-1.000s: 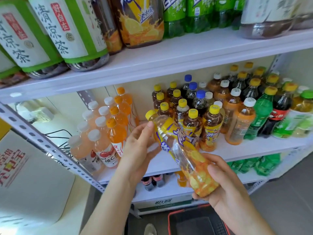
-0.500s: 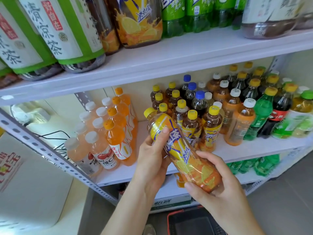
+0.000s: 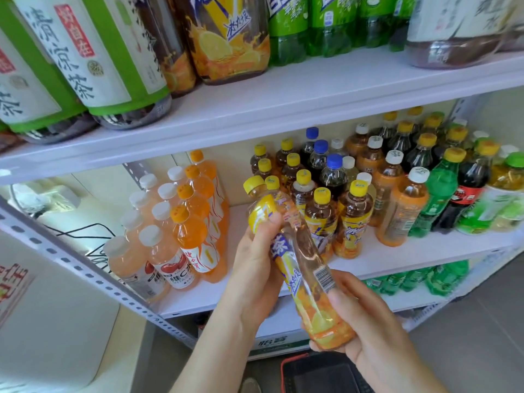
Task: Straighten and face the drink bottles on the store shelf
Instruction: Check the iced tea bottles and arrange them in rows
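A yellow-capped iced tea bottle (image 3: 300,259) is tilted in front of the middle shelf (image 3: 397,259), cap up and to the left, with its barcode facing me. My left hand (image 3: 255,268) grips its upper label. My right hand (image 3: 365,324) holds its base from below. Behind it stand rows of the same yellow-capped tea bottles (image 3: 350,219) on the shelf.
Orange and peach drink bottles (image 3: 181,236) stand at the shelf's left. Blue-capped, orange, green and cola bottles (image 3: 442,194) fill the right. Large bottles (image 3: 226,41) line the upper shelf. A red-rimmed basket (image 3: 320,373) sits on the floor below. Green bottles (image 3: 416,279) lie on the lower shelf.
The bottle has turned in my hands, so its barcode side now faces me instead of the front label. My left hand has shifted up to the upper label.
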A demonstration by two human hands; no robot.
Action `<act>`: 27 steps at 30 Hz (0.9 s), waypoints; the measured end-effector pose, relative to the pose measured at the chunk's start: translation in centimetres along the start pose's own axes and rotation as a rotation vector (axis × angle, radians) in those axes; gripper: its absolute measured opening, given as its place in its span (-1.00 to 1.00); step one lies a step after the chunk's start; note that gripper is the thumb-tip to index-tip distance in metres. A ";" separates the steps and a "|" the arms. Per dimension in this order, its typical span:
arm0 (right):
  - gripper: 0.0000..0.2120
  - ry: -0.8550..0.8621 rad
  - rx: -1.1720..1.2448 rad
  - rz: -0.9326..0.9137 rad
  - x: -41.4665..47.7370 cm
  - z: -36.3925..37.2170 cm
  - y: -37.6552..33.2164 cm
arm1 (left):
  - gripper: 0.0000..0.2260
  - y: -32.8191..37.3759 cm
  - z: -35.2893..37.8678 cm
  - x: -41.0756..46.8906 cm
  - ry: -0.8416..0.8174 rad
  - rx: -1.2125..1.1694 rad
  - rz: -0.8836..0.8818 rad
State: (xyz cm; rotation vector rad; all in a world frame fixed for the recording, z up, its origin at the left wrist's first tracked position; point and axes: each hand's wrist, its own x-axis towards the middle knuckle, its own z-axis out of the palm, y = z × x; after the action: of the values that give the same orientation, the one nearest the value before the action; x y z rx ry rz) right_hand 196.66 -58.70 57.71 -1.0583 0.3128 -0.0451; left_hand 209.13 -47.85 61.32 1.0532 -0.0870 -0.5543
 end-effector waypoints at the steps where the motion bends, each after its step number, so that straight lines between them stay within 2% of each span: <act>1: -0.40 0.045 -0.145 -0.074 -0.2 0.1 0.0 | -0.47 0.1 -0.1 0.2 0.015 0.081 0.035; 4: -0.44 0.176 -0.480 -0.256 -0.8 0.6 0.0 | -0.43 0.5 -0.5 0.4 0.057 0.208 0.087; 8: -0.35 0.349 -0.840 -0.459 -1.0 0.6 0.1 | -0.43 0.7 -0.4 0.3 0.112 0.084 0.079; 13: -0.37 0.333 -0.894 -0.528 -1.1 0.9 0.1 | -0.42 0.6 -0.5 0.0 0.173 -0.029 0.055; 15: -0.36 0.315 -0.866 -0.513 -1.1 1.0 0.2 | -0.44 0.5 -0.6 -0.1 0.188 -0.028 0.073; 17: -0.35 0.261 -0.722 -0.434 -1.0 0.7 -0.1 | -0.45 0.6 -0.8 -0.1 0.192 -0.032 0.086; 19: -0.38 0.150 -0.419 -0.224 -1.1 0.7 -0.8 | -0.46 0.7 -0.9 -0.1 0.189 -0.046 0.076; 21: -0.37 -0.033 0.027 0.083 -1.7 0.7 -1.4 | -0.47 0.7 -0.9 -0.1 0.165 -0.095 0.053; 23: -0.31 -0.141 0.162 0.165 -3.6 -0.3 -1.5 | -0.50 0.7 -0.9 0.0 0.138 -0.149 0.028; 24: -0.18 -0.221 0.171 0.190 -3.4 -0.4 -1.2 | -0.49 0.7 -0.8 -0.1 0.122 -0.168 0.009; 25: 0.03 -0.280 0.178 0.220 -3.0 -0.1 -0.9 | -0.45 0.7 -0.7 -0.1 0.099 -0.183 -0.017; 26: 0.39 -0.278 0.114 0.230 -2.7 -0.1 -0.6 | -0.43 0.8 -0.7 -0.1 0.069 -0.189 -0.046; 27: 0.46 -0.262 -0.004 0.210 -2.7 0.5 -0.9 | -0.43 0.9 -0.7 -0.1 0.048 -0.182 -0.064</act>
State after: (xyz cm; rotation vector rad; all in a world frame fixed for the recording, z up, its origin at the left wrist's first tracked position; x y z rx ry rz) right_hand 194.35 -58.24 59.35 -1.0169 0.1848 0.2809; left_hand 209.58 -46.91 61.78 0.8936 0.0389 -0.5835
